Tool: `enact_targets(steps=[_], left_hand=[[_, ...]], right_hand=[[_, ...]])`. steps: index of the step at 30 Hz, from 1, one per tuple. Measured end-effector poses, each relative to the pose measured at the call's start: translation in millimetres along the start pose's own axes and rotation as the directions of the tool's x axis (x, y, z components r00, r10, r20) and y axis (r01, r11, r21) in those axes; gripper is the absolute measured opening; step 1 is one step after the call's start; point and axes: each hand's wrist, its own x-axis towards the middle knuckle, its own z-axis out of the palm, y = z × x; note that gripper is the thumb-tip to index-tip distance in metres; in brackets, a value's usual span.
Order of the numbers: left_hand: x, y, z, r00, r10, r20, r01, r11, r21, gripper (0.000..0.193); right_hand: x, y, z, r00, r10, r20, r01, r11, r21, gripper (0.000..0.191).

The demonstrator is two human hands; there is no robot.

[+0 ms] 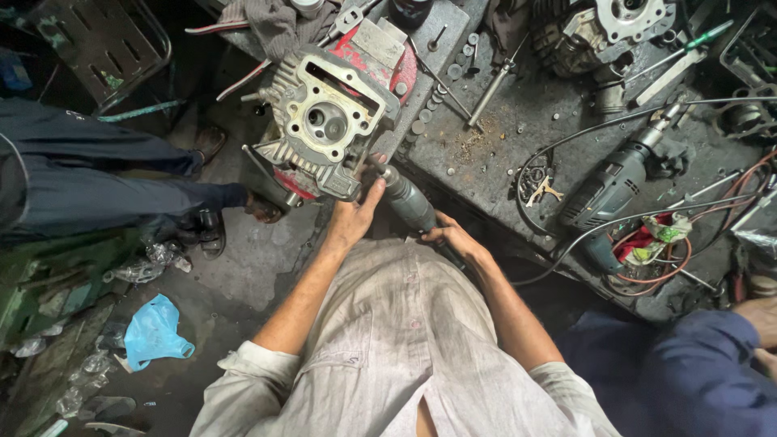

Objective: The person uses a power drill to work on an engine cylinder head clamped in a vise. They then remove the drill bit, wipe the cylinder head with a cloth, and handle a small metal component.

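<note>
A finned grey metal cylinder head (324, 121) sits clamped in a red vise (380, 57) at the bench's near edge. My left hand (354, 217) rests against the lower right corner of the head and the nose of a grey-green power tool (407, 201). My right hand (453, 240) grips the rear body of that tool, whose tip points into the side of the head.
A grey electric drill (611, 190) with cables, red rag and wires lies at right on the dirty bench (502, 137). Another engine part (607, 28) stands at the back. A seated person's legs (105, 186) are at left; another person's sleeve (688, 364) at lower right. Blue plastic bag (154, 330) lies on the floor.
</note>
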Motion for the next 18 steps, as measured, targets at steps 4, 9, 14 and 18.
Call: enact_targets(steps=[4,9,14,18], left_hand=[[-3.1,-13.0,4.1,0.993,0.114,0.01,-0.113,0.992,-0.051,0.052],[0.3,-38.4,17.0,0.999,0.032,0.026,-0.027,0.987,-0.159,0.069],[12.6,-44.4,25.3,0.999,-0.022,0.036,0.027,0.992,-0.125,0.056],[11.6,-33.8,24.2,0.998,-0.061,0.0,0.061,0.997,0.049,0.042]], right_hand=[[1.5,-1.8,1.5,1.0,-0.018,0.014,0.018,0.999,-0.026,0.08],[2.4,-2.8,4.0,0.999,-0.034,0.024,0.034,0.999,-0.01,0.083],[-3.1,-6.0,5.8,0.999,-0.032,0.02,0.033,0.999,-0.024,0.081],[-10.0,-8.8,3.9,1.0,0.001,0.01,-0.001,0.997,-0.081,0.079]])
